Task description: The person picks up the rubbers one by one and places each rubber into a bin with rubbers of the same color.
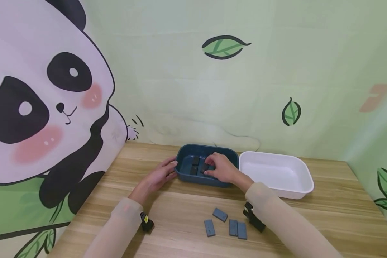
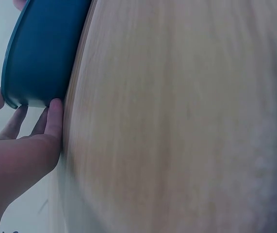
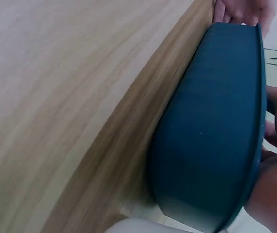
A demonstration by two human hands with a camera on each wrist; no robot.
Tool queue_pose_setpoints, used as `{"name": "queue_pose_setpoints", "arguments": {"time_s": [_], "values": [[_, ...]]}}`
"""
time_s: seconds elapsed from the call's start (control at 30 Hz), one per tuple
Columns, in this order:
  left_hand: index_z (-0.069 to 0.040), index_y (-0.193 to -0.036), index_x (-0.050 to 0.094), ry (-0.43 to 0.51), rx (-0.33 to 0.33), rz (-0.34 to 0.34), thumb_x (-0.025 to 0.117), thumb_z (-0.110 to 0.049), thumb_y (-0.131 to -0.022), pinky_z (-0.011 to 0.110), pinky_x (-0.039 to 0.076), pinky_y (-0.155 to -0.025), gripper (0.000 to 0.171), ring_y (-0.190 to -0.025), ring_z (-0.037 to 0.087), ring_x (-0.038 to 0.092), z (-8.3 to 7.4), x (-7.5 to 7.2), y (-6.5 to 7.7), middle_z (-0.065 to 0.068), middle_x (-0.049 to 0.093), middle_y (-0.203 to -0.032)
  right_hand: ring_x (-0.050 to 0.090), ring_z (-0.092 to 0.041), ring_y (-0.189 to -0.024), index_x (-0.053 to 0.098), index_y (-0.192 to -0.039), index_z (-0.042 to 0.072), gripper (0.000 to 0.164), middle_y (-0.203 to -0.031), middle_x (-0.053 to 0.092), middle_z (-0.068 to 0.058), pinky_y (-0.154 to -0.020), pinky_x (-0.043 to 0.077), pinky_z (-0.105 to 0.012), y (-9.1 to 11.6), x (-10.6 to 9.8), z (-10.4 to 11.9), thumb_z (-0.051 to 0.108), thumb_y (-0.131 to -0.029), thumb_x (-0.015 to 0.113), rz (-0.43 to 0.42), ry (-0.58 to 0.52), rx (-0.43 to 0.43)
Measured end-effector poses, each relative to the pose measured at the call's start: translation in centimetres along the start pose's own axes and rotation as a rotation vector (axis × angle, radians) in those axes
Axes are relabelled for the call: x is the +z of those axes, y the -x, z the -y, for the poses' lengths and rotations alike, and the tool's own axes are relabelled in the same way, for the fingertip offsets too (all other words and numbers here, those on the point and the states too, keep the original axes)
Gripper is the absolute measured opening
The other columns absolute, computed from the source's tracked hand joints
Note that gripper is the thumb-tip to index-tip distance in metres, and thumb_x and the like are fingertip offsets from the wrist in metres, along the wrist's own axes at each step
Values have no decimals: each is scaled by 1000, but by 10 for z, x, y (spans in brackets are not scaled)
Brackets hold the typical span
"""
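A dark blue rectangular basin stands on the table, with several small dark rectangular tiles lying on its floor. Over its right half reaches my right hand, thumb and fingers pinching one dark tile low inside the basin. My left hand touches the basin's left end from outside. In the left wrist view the fingertips of that hand rest against the end wall, fairly straight. The right wrist view has the basin's side hiding the tile and most of the right hand's fingers.
Right of the blue basin, touching or nearly touching it, stands a white basin. Several blue-grey tiles lie on the wooden table nearer to me, two of them side by side. A printed cloth wall rises behind.
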State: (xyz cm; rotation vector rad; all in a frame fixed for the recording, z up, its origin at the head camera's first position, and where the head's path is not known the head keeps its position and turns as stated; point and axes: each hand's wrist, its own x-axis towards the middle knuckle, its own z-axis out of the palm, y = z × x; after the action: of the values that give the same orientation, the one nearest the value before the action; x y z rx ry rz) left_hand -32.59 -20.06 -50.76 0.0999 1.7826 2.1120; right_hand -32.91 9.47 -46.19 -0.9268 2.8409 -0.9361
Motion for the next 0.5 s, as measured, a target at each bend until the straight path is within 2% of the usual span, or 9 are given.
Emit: {"name": "queue_pose_setpoints", "arguments": {"time_s": [0.2,0.5], "values": [[-3,-166,27,0,-4,-4,47,-20,-115,49,31,-126,57,-155,34,35,2,1,-2,23,35,-167,67,-26,-105,73,-118,-1,32,-111,70,-13,-97,58,-42,-6,5,-2,15,-92,85,59,22,37],[-3,-166,27,-11,-2,1,47,-20,-115,49,31,-126,57,-155,34,34,1,-2,0,23,35,-167,70,-26,-102,75,-113,-1,28,-107,75,-12,-96,58,-42,-15,9,-1,12,-90,85,98,42,49]]}}
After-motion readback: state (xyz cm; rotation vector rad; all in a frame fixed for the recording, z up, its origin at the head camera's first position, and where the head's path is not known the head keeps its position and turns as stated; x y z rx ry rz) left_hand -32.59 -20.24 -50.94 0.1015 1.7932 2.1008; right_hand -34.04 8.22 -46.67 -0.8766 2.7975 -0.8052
